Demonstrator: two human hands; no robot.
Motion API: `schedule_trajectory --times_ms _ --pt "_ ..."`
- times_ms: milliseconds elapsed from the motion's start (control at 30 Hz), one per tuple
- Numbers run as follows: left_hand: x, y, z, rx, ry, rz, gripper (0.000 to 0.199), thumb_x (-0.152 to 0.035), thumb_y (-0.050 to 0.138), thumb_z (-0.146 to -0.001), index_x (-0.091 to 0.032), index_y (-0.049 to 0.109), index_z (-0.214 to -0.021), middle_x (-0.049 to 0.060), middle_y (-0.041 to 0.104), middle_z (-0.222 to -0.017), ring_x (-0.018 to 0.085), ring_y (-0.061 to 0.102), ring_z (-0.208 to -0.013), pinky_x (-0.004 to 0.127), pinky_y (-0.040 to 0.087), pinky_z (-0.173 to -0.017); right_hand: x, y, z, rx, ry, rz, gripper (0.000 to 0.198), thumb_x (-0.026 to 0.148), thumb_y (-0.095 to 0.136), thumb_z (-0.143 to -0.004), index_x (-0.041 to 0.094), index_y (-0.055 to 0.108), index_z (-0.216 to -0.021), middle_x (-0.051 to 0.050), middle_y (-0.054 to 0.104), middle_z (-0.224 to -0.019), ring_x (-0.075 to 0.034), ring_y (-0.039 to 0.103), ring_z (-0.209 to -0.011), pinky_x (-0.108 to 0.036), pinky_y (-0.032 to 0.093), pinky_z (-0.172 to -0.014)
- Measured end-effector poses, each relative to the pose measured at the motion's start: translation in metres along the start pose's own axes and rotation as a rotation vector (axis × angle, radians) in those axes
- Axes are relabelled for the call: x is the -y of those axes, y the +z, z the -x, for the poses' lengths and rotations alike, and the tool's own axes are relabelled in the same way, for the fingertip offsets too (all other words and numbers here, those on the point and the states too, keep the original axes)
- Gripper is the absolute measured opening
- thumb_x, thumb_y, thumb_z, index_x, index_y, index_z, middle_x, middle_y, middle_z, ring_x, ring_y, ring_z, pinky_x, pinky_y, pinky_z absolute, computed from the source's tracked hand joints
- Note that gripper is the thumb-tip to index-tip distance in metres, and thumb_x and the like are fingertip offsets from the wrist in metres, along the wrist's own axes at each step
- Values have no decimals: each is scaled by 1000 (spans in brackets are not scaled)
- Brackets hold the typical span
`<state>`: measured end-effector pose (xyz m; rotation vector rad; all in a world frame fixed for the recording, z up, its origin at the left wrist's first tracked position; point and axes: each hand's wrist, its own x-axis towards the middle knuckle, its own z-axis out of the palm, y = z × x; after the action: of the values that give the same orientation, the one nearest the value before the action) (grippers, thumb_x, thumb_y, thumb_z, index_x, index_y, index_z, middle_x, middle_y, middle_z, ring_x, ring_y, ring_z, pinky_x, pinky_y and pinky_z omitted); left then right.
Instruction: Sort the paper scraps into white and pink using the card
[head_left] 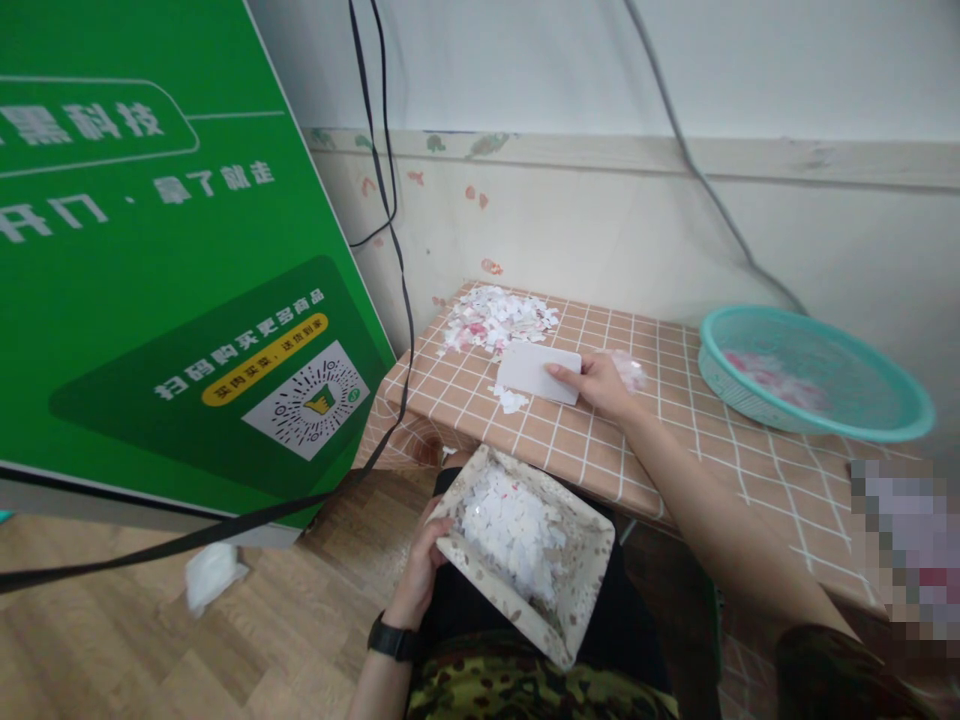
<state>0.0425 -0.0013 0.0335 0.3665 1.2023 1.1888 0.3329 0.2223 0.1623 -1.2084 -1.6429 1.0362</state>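
Observation:
My left hand [426, 560] grips the left edge of a speckled, cream-coloured box [589, 545] on my lap, below the table's front edge. Inside it lies a heap of white paper scraps [514, 525]. Over the table, my right hand [600, 382] pinches a flat white card [532, 372], thumb on top. A few loose scraps [511, 400] lie just by the card's near edge. Behind the card spreads a pile of white and pink paper bits [499, 318]. Some clear, pinkish pieces [628, 370] show just beyond my right hand.
A turquoise plastic basket [885, 405] with pink and white bits stands at the right of the checked tablecloth [675, 450]. To the left rises a large green machine panel [150, 300]. Black cables [401, 290] hang before it. A white bag [214, 577] lies on the floor.

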Motion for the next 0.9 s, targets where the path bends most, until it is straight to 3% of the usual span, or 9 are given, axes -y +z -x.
schedule_trajectory --times_ms 167,500,800,900 --pt "-1 2 1 18 29 7 41 -33 72 -76 -18 69 -114 2 76 -93 24 68 -83 33 53 -71 0 2 -1 -8 -32 53 50 66 72 -75 16 71 -74 -3 66 -66 -14 52 -56 -27 37 -49" --pt "0 1 -1 -26 8 -9 44 -37 76 -70 -18 73 -110 3 77 -87 26 69 -78 33 51 -65 -4 -5 0 -12 79 -152 44 58 82 -69 17 72 -80 -5 70 -72 -16 57 -56 -28 43 -49" --pt "0 1 0 8 40 7 44 -36 73 -73 -19 70 -115 3 76 -97 26 69 -86 34 53 -69 -8 -2 -3 -102 85 -99 50 63 79 -69 17 73 -88 -7 73 -77 -19 62 -59 -29 46 -48" --pt "0 1 -1 10 38 7 45 -36 73 -73 -18 70 -114 4 76 -96 27 69 -86 34 53 -69 -6 -2 -2 -62 79 -100 50 62 79 -69 16 73 -87 -7 73 -77 -20 62 -60 -30 47 -49"
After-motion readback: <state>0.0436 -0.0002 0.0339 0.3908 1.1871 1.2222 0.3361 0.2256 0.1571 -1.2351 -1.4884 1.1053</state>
